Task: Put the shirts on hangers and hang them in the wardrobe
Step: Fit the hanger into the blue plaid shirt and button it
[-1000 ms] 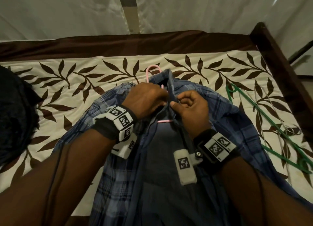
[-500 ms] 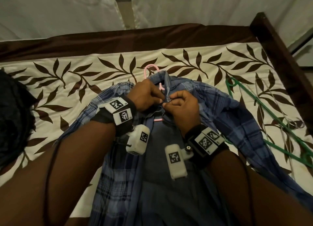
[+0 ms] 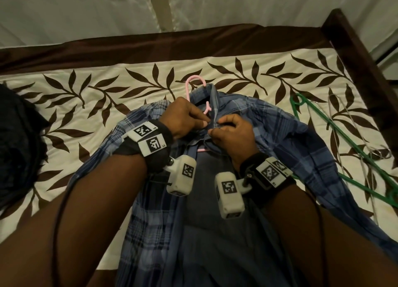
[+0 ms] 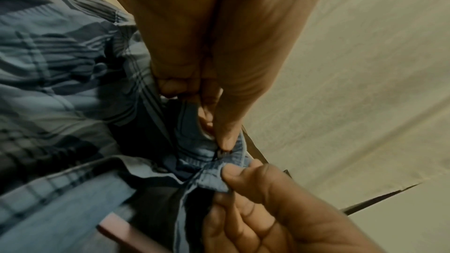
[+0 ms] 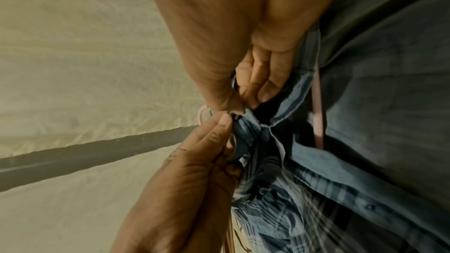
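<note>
A blue plaid shirt (image 3: 269, 123) lies open on the bed over a pink hanger (image 3: 189, 86), whose hook sticks out past the collar. My left hand (image 3: 202, 123) pinches the left front edge just below the collar. My right hand (image 3: 219, 126) pinches the right front edge against it. In the left wrist view the left hand (image 4: 224, 141) holds the fabric at a small button (image 4: 220, 154), with the right hand (image 4: 233, 172) just below. The right wrist view shows the right hand (image 5: 243, 103), the left hand (image 5: 224, 120) and the hanger's bar (image 5: 317, 113) inside the shirt.
A green hanger (image 3: 336, 136) and thin pale wire hangers (image 3: 333, 106) lie on the leaf-print bedspread (image 3: 86, 106) to the right. A dark garment (image 3: 17, 147) sits at the left edge. The wooden bed frame (image 3: 355, 43) runs along the right, with pale netting (image 3: 86, 13) behind.
Both hands have shifted slightly up the shirt front toward the collar, their fingertips drawn closer together. The left wrist has turned outward. The shirt and hanger stay in place.
</note>
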Available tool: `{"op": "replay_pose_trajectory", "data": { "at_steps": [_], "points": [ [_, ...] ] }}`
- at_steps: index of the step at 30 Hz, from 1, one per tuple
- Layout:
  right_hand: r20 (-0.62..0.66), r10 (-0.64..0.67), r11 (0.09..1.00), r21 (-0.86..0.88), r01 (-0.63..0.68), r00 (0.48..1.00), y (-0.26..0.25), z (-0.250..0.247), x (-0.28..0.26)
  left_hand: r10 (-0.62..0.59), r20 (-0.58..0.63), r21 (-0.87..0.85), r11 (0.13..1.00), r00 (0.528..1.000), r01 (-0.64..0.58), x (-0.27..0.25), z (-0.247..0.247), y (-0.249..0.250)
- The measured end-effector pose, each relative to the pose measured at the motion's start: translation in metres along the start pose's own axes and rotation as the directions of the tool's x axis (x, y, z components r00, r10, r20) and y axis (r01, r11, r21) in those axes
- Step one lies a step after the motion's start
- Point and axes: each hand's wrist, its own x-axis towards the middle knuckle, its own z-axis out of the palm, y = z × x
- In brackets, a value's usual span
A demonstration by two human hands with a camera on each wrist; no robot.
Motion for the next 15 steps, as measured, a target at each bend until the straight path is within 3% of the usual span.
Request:
{"op": "replay_pose_trajectory", "data": {
  "at_steps": [6,11,15],
  "points": [
    [-0.017,-0.044,0.999,0.028,0.044,0.999,0.002,0.001,0.0,-0.029,-0.02,-0.094,0.995,0.999,0.027,-0.005,0.001,0.003],
    [-0.014,-0.13,0.99,-0.064,0.129,0.991,-0.004,-0.004,-0.005,-0.097,-0.085,-0.202,0.976,0.992,0.078,-0.012,0.005,0.003],
    [0.052,-0.182,0.961,-0.201,0.188,0.982,-0.002,-0.001,-0.003,-0.121,-0.142,-0.193,0.977,0.983,0.092,-0.015,0.013,0.002]
  ]
}}
